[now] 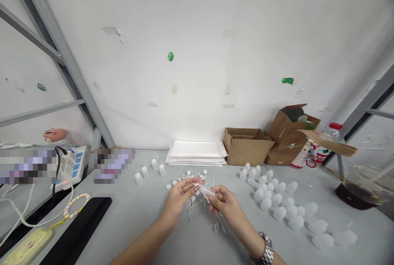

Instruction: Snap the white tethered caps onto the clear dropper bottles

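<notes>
Between my hands is a small translucent white bottle [208, 191], tilted over the middle of the table. My right hand [222, 200] has its fingers closed on the bottle's lower end. At the other end, my left hand [184, 193] pinches a small white cap [197, 184] against the bottle's neck; the fingers partly hide it. Under and behind both hands lies a pile of white caps with thin straps [191, 207]. Several capped bottles [145, 171] stand to the left. Many translucent bottles without visible straps [278, 199] are spread on the right.
White flat packets [198, 150], an open cardboard box [246, 150] and a brown paper bag [285, 138] stand along the wall. At right is a cup of dark drink [358, 193]. A black flat object [83, 230], a power strip [75, 166] and cables are at left.
</notes>
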Motion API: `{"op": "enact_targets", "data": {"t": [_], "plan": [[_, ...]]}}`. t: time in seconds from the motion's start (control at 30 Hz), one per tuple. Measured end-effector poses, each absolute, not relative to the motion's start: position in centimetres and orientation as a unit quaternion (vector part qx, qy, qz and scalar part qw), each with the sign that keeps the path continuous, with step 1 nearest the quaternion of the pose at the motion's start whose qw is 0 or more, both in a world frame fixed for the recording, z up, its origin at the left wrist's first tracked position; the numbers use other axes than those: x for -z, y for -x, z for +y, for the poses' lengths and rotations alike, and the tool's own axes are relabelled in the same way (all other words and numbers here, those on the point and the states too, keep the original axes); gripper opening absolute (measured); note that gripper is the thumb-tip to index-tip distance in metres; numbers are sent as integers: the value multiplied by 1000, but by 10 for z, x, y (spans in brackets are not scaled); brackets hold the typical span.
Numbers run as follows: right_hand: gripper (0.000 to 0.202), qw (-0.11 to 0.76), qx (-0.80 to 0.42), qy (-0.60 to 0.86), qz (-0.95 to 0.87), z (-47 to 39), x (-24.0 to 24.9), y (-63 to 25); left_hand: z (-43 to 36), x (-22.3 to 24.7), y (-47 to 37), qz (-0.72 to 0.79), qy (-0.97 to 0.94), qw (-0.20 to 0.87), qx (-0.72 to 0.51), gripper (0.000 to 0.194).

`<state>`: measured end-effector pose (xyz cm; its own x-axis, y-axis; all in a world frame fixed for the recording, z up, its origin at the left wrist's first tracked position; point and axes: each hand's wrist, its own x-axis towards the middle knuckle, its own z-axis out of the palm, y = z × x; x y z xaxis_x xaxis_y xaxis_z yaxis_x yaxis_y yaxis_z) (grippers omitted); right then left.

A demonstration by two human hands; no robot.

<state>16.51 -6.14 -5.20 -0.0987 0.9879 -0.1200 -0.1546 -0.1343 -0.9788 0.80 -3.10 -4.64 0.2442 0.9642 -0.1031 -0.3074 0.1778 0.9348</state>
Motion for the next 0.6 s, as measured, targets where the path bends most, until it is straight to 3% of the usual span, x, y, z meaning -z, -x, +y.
{"op": "enact_targets", "data": {"t": [0.17,0.4,0.6], "plan": [[61,414,-641,464,-449,-64,51,-163,-33,42,-10,382,-439,654,-483,32],[51,495,-572,473,-452,-59,55,-162,-30,44,-7,396,-439,642,-488,35],[53,433,-702,402,-397,-65,55,-162,-30,42,-5,379,-463,640,-482,33]]}}
